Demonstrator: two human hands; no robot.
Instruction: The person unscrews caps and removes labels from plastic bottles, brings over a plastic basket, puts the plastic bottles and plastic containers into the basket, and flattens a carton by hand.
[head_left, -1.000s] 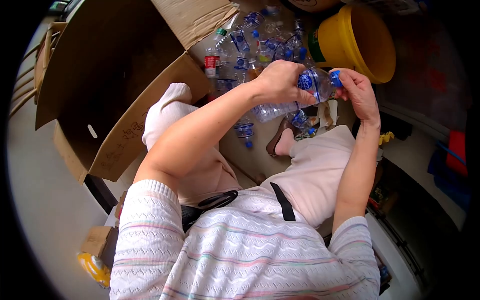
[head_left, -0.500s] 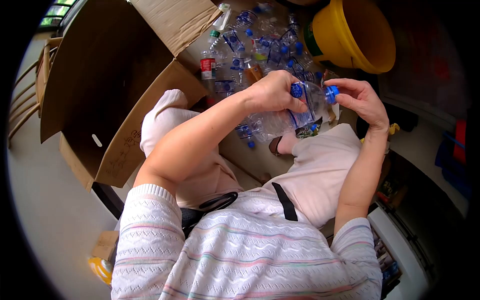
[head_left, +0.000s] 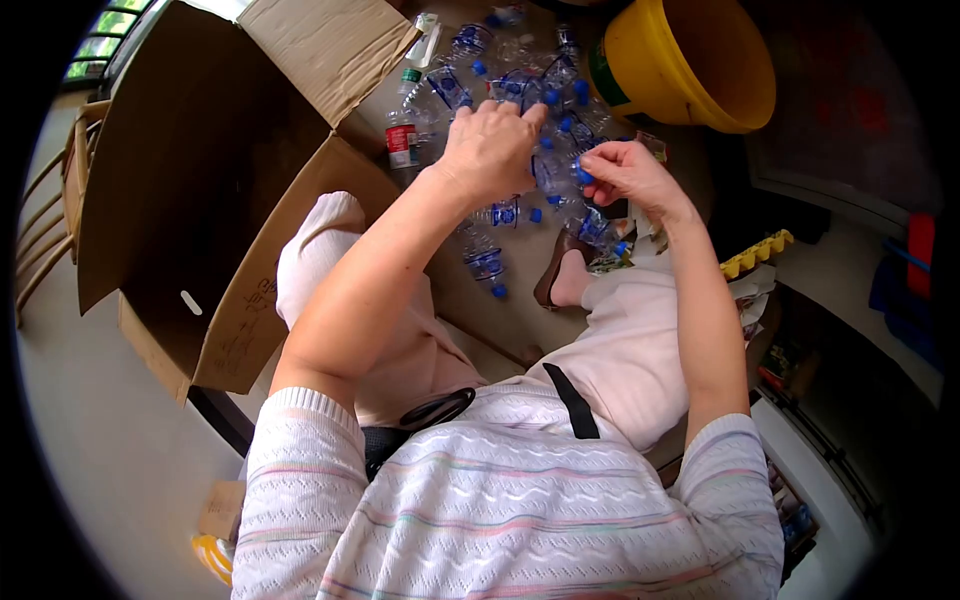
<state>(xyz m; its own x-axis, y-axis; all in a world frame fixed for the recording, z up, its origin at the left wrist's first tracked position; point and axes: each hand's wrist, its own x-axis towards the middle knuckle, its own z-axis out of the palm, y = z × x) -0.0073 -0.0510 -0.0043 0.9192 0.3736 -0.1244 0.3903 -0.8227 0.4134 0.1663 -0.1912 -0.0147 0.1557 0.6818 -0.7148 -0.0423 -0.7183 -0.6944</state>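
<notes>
My left hand (head_left: 493, 150) reaches over a pile of clear plastic bottles, its fingers spread and bent slightly downward. Part of the pile is hidden beneath it, and I see nothing clearly gripped there. To its right, my right hand (head_left: 635, 178) pinches a blue bottle cap (head_left: 583, 171) between thumb and fingers. Bottles with blue labels lie below the hands, among them a capped bottle (head_left: 484, 262) near my foot. A bottle with a red label and green cap (head_left: 402, 143) stands left of the pile.
A large open cardboard box (head_left: 290, 260) takes up the left side. At the upper right a yellow bucket (head_left: 630, 65) leans on its side. A yellow strip (head_left: 757, 253) lies right of my knee, and a wooden chair (head_left: 70, 190) stands at far left.
The bottle that my left hand gripped is no longer clearly in it. That hand has moved left and farther over the pile. My right hand has moved left and slightly down.
</notes>
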